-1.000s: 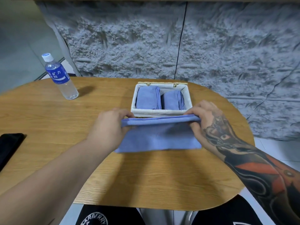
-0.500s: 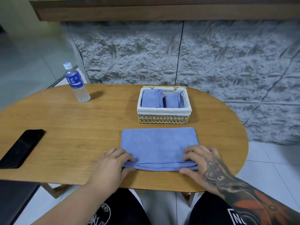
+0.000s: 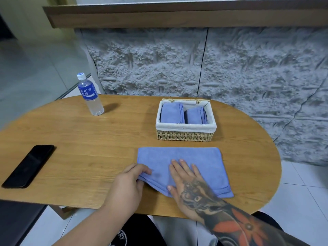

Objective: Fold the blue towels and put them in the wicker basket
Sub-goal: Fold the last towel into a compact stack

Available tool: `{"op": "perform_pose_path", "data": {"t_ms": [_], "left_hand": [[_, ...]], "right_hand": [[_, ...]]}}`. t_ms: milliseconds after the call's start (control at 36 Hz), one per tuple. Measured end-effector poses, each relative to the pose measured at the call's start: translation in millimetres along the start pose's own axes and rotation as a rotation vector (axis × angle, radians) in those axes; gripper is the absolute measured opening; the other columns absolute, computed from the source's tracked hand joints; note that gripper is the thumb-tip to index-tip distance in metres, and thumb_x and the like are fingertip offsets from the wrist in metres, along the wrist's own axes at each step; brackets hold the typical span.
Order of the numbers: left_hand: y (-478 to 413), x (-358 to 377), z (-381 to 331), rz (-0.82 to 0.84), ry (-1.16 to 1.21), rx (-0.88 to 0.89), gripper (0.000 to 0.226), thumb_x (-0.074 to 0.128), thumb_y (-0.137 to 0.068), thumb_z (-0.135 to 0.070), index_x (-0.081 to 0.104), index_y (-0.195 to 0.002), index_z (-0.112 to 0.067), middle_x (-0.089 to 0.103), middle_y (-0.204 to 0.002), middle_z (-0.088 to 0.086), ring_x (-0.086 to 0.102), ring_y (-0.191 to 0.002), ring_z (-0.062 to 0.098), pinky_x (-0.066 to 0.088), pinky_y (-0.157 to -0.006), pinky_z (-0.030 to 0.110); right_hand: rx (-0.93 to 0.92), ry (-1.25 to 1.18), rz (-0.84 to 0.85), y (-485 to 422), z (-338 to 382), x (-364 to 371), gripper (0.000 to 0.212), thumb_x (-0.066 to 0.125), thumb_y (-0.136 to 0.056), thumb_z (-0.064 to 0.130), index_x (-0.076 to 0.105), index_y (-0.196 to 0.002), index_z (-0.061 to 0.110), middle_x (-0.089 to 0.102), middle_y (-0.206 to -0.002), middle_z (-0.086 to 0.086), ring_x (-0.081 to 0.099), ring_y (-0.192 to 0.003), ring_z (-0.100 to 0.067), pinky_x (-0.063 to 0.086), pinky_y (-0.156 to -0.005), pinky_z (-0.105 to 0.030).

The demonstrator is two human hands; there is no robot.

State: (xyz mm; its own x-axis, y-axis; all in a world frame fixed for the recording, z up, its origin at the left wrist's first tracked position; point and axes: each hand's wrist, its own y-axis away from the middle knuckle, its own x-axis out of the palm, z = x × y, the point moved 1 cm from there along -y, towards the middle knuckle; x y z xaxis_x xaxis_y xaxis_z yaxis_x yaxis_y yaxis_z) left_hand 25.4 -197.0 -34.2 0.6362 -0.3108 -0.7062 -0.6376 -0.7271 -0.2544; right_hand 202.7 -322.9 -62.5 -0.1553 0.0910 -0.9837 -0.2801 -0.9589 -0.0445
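Blue terry, doubled into a wide rectangle: the towel lies flat on the tabletop, just on the near side of the wicker basket, with its near edge close to the tabletop's near rim. The left hand has its fingers curled round the towel's near left corner, pinching the layers and raising them slightly. The right hand lies flat on the middle of the cloth, its fingers straight, gripping nothing, only pressing.

The next fold probably goes left over right, with the flat palm marking the crease. If the pinch catches only the top layer, the stack could slide apart and leave a crooked packet. Two folded towels fill most of the basket, so a bulky or skewed fold may not fit beside them. A hard pull could also drag the cloth off the near rim.
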Motion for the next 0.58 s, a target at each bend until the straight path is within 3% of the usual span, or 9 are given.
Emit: {"op": "perform_pose_path", "data": {"t_ms": [56,139,194,222,278,333,389,500,583], "left_hand": [[-6.1,3.0,-10.2,-0.056,0.022,0.082,0.064,0.057,-0.066,0.024,0.066,-0.093,-0.033,0.065,-0.114,-0.019,0.06,-0.11,-0.012,0.039,-0.096,0.004],[-16.5,10.8,-27.0,-0.056,0.042,0.192,0.06,0.054,-0.063,0.025,0.067,-0.093,-0.025,0.063,-0.124,-0.009,0.057,-0.118,-0.01,0.038,-0.1,0.007],[-21.6,17.0,-43.1,0.004,0.035,0.255,0.056,0.051,-0.066,0.019,0.063,-0.094,-0.028,0.059,-0.129,-0.011,0.059,-0.118,-0.002,0.043,-0.098,0.014],[-24.0,20.6,-52.6,0.047,0.032,0.284,0.049,0.048,-0.07,0.011,0.06,-0.094,-0.031,0.057,-0.132,-0.013,0.06,-0.117,0.002,0.044,-0.096,0.017],[-28.0,28.6,-71.1,0.171,0.014,0.324,0.03,0.038,-0.077,-0.012,0.053,-0.094,-0.031,0.049,-0.137,-0.022,0.059,-0.117,0.004,0.046,-0.095,0.022],[-30.7,40.8,-86.7,0.303,-0.035,0.383,0.023,0.043,-0.079,-0.016,0.048,-0.094,-0.032,0.039,-0.142,-0.028,0.057,-0.117,0.008,0.049,-0.094,0.029],[-33.4,55.5,-101.3,0.393,-0.115,0.472,0.032,0.053,-0.079,-0.005,0.045,-0.094,-0.032,0.036,-0.145,-0.022,0.057,-0.112,0.013,0.053,-0.087,0.036],[-37.8,78.4,-131.2,0.516,-0.197,0.523,0.026,0.057,-0.082,-0.004,0.049,-0.096,-0.025,0.04,-0.126,-0.011,0.054,-0.1,0.02,0.041,-0.071,0.032],[-38.6,92.3,-140.8,0.525,-0.219,0.55,0.02,0.051,-0.088,-0.012,0.054,-0.102,-0.024,0.046,-0.118,-0.005,0.052,-0.099,0.022,0.033,-0.071,0.03]], "right_hand": [[0.009,0.054,-0.029,1.9,2.5,8.3,0.067,0.04,-0.092,0.05,0.065,-0.142,0.014,0.059,-0.152,0.0,0.057,-0.141,-0.025,0.025,-0.115,-0.044],[-0.007,-0.189,-0.111,-1.6,-3.4,9.8,0.062,0.036,-0.094,0.043,0.063,-0.144,0.018,0.052,-0.155,0.011,0.047,-0.148,-0.017,0.018,-0.124,-0.034],[0.188,-0.685,-0.1,-2.2,-6.8,-5.9,0.051,0.035,-0.098,0.032,0.063,-0.139,0.027,0.053,-0.15,0.016,0.046,-0.147,-0.009,0.019,-0.13,-0.029],[0.333,-0.969,-0.143,-2.6,-8.5,-16.7,0.039,0.041,-0.101,0.023,0.067,-0.129,0.029,0.062,-0.143,0.01,0.055,-0.139,-0.01,0.032,-0.126,-0.031],[0.559,-1.45,-0.256,-2.9,-18.0,-34.9,0.03,0.046,-0.108,0.006,0.073,-0.116,0.018,0.076,-0.124,-0.006,0.072,-0.114,-0.016,0.057,-0.099,-0.027],[0.626,-1.834,-0.22,-1.6,-27.1,-50.7,0.033,0.043,-0.112,0.026,0.07,-0.119,0.007,0.079,-0.113,-0.013,0.076,-0.096,-0.02,0.061,-0.075,-0.028],[0.668,-2.073,-0.113,-1.4,-40.2,-65.1,0.061,0.036,-0.109,0.055,0.066,-0.125,0.005,0.077,-0.113,-0.013,0.075,-0.098,-0.025,0.059,-0.073,-0.033],[0.708,-1.981,0.031,-5.7,-70.5,-75.0,0.081,0.057,-0.083,0.085,0.077,-0.124,0.019,0.073,-0.128,-0.006,0.068,-0.115,-0.029,0.052,-0.079,-0.036],[0.728,-1.683,-0.02,-7.9,-87.9,-76.0,0.05,0.095,-0.065,0.057,0.08,-0.093,0.018,0.067,-0.097,-0.015,0.067,-0.084,-0.032,0.045,-0.062,-0.039]]}}
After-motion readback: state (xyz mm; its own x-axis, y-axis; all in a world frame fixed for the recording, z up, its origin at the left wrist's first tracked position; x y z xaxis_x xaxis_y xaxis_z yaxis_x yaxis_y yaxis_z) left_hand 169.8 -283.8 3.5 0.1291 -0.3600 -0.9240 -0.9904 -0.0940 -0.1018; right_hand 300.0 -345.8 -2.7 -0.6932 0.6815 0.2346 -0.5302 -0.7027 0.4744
